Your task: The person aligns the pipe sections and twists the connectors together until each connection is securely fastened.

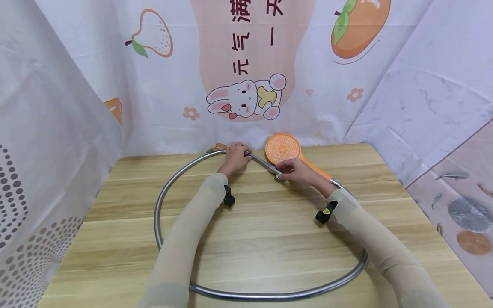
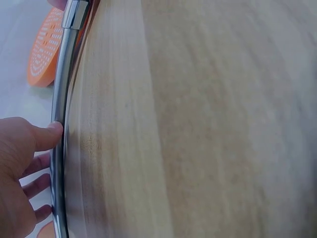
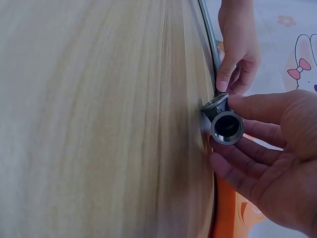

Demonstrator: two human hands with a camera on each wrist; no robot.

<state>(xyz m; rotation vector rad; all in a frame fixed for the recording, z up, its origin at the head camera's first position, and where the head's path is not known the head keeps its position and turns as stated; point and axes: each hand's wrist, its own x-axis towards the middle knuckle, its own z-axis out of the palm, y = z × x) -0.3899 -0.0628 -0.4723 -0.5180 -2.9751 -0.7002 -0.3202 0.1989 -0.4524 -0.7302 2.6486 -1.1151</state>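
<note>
A grey metal shower hose (image 1: 240,295) curves in a wide loop over the wooden table. My left hand (image 1: 236,157) grips it near its end, thumb on one side and fingers on the other, as the left wrist view shows on the hose (image 2: 58,106). To the right, my right hand (image 1: 296,171) holds a metal fitting (image 3: 228,128) at the hose end between thumb and fingers. Its round threaded opening faces the right wrist camera. Behind that hand lies an orange shower head (image 1: 283,149), its handle joined to the hose's other end.
The wooden table (image 1: 262,239) reaches back to a printed curtain (image 1: 165,107) with a rabbit and fruit. More patterned cloth hangs at the left and right. A black wrist camera (image 1: 229,200) is strapped to the left sleeve, another wrist camera (image 1: 322,217) to the right.
</note>
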